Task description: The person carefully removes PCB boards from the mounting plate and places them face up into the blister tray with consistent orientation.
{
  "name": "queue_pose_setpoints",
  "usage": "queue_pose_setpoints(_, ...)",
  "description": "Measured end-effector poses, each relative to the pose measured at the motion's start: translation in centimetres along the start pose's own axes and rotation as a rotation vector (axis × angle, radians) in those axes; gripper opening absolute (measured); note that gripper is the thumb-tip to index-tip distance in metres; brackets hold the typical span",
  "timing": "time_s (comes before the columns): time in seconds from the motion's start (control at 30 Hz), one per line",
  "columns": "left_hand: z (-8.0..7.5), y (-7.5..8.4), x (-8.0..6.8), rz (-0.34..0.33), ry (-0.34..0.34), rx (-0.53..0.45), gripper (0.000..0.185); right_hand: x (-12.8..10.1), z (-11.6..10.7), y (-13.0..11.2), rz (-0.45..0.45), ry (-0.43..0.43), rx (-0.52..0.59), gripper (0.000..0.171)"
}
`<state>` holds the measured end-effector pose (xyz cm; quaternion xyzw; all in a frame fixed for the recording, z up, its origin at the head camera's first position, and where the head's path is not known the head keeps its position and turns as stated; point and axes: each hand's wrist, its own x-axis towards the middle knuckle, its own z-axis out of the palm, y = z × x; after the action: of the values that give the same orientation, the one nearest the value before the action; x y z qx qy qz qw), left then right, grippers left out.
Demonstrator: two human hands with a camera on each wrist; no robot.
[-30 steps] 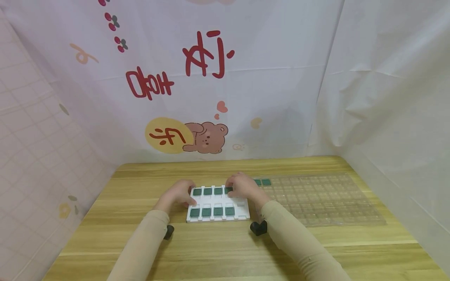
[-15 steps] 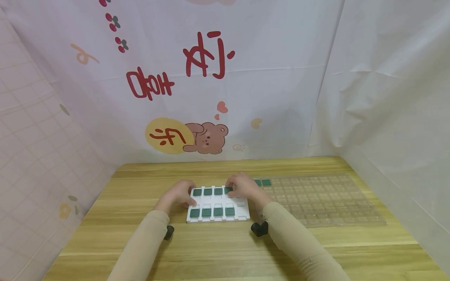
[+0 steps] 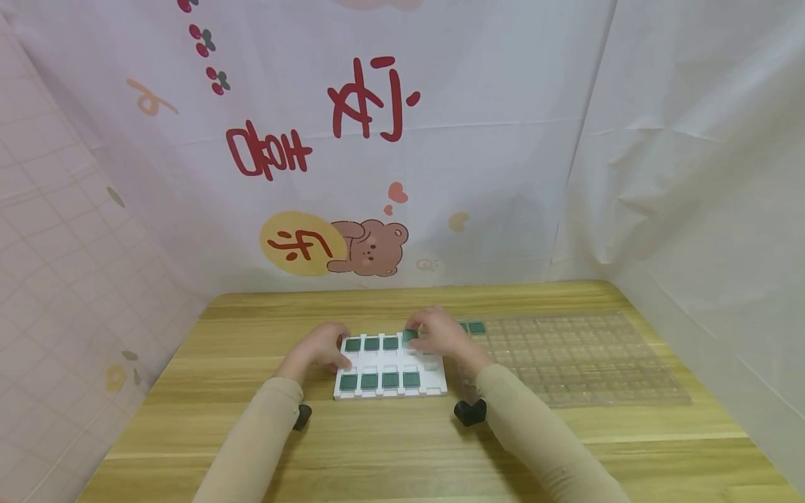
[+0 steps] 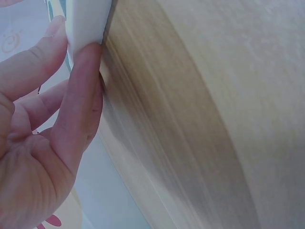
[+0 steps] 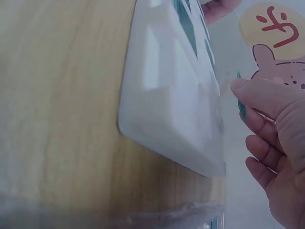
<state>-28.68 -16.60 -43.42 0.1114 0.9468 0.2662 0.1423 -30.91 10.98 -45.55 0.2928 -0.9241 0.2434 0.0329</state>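
A white slotted tray [image 3: 377,361] lies on the table with green square chips [image 3: 390,379] seated in a back row and a front row. My left hand [image 3: 322,347] grips the tray's left end; the left wrist view shows thumb and fingers on either side of its white edge [image 4: 88,24]. Over the back row, toward the right, my right hand [image 3: 438,332] pinches one green chip [image 3: 410,335] between thumb and fingers. The right wrist view has this chip [image 5: 241,102] edge-on, apart from the tray [image 5: 176,95].
Right of the white tray lies a large clear compartment tray [image 3: 578,356], its left end partly behind my right arm. Green chips [image 3: 477,327] sit in its back left corner. A printed cloth [image 3: 503,175] hangs behind the wooden table [image 3: 377,454].
The chip under my right fingers has risen out of its back-row slot and now tilts up in their pinch. My right forearm has shifted slightly right. The left hand stays on the tray.
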Motion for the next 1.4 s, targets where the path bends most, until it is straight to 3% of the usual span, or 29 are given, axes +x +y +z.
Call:
queue_pose_setpoints(0.27,-0.1,0.1,-0.1,0.007,0.004,0.005,0.058,-0.7,-0.6,-0.1,-0.018,0.054,-0.05,0.025)
queue_pose_setpoints(0.77,0.0,0.1,-0.3,0.011,-0.002,-0.034,0.057,-1.9,-2.4,-1.5,-0.088,0.153,-0.038,0.026)
queue_pose_setpoints(1.23,0.1,0.1,-0.2,0.008,-0.005,-0.063,0.056,-3.5,-3.7,-0.5,-0.069,0.204,0.014,0.023)
queue_pose_setpoints(1.4,0.1,0.0,-0.2,0.003,-0.001,-0.066,0.056,-4.3,-4.2,0.0,-0.103,0.237,0.004,0.025)
